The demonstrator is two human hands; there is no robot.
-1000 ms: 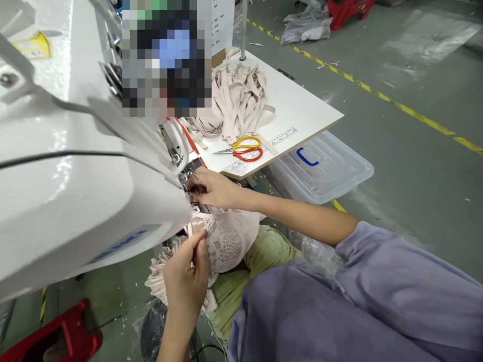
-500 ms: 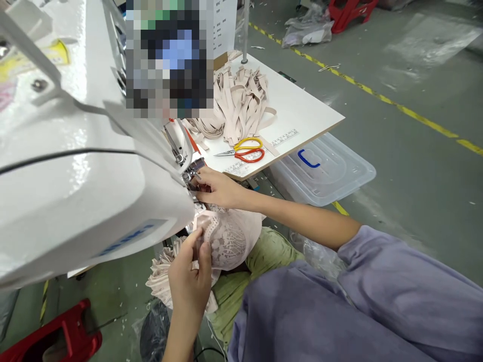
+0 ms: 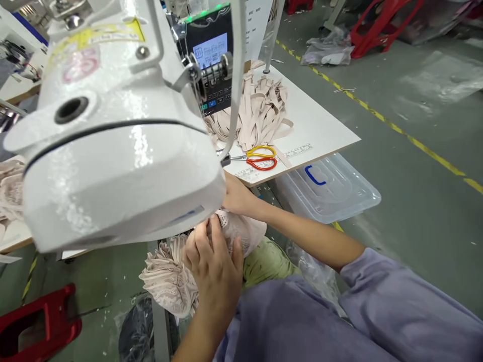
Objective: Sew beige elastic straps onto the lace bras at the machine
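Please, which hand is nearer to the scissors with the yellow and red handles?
The right hand. It is partly hidden behind the white machine head, just below the scissors in the picture. The left hand is farther, lower down, at the pale lace piece.

Clear plastic lidded box point(image 3: 343, 193) w/ blue handle point(image 3: 309, 177); yellow-blk flr tape point(image 3: 381, 116); crumpled plastic bag point(image 3: 326, 49) nr red plastic stool point(image 3: 363, 37), top R.

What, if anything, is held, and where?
Left hand touches pale pink lace fabric at its left, grip unclear; right hand: cannot tell, white machine head hides fingertips.
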